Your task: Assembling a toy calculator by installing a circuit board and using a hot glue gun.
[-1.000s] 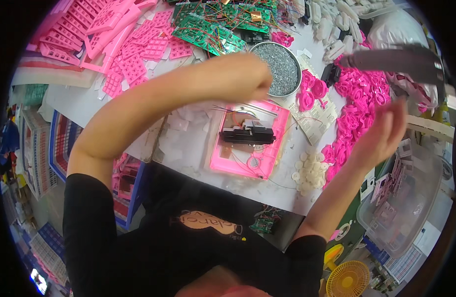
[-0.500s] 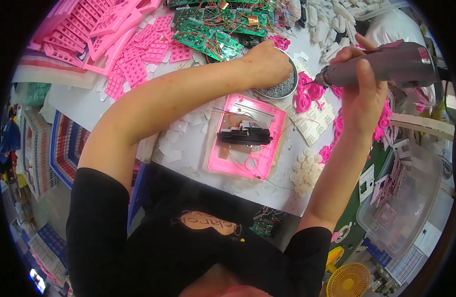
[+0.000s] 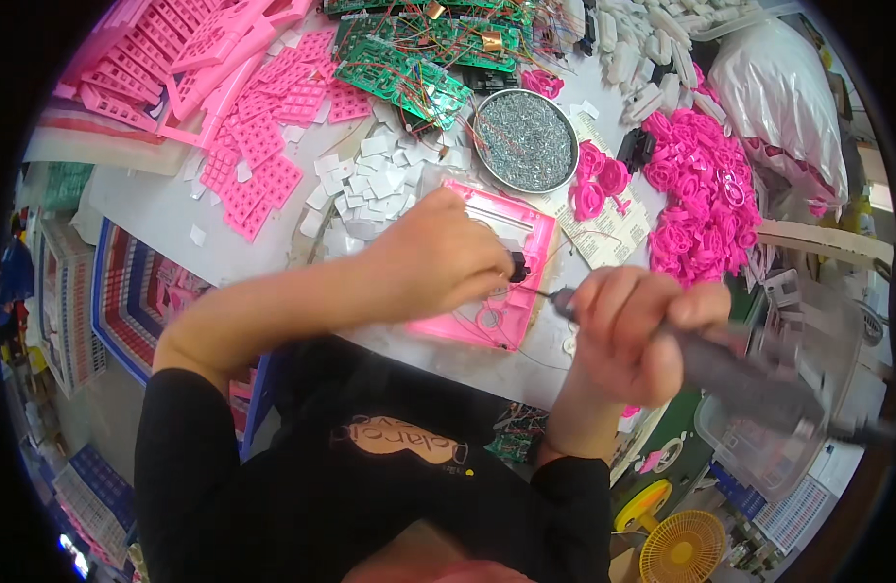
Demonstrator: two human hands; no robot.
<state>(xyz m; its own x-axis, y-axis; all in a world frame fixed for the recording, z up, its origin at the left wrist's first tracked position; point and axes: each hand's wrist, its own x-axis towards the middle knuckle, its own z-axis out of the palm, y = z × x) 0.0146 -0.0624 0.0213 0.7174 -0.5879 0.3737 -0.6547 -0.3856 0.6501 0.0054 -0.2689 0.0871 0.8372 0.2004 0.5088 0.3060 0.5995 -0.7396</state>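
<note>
My left hand (image 3: 446,260) is closed over the pink plastic housing (image 3: 487,332), fingertips pinched together; what they hold is hidden. Beside those fingertips shows the end of a black part (image 3: 518,266), mostly covered by the hand. In my right hand (image 3: 637,330) is a dark grey electric screwdriver (image 3: 735,379), blurred at its rear, its bit pointing left at the left fingertips. Whether the bit touches anything there I cannot tell. Behind the housing stands a round metal dish (image 3: 526,141) full of small screws.
Green circuit boards (image 3: 399,78) with wires lie at the back. Pink keypad pieces (image 3: 263,146) and white paper bits (image 3: 375,180) are on the left. A heap of pink rings (image 3: 706,194) and a white plastic bag (image 3: 778,107) stand at the right. A yellow fan (image 3: 683,546) is below.
My left hand has come out of the screw dish and moved nearer, over the pink housing. My right hand has brought the screwdriver down and left, its bit now at the left fingertips.
</note>
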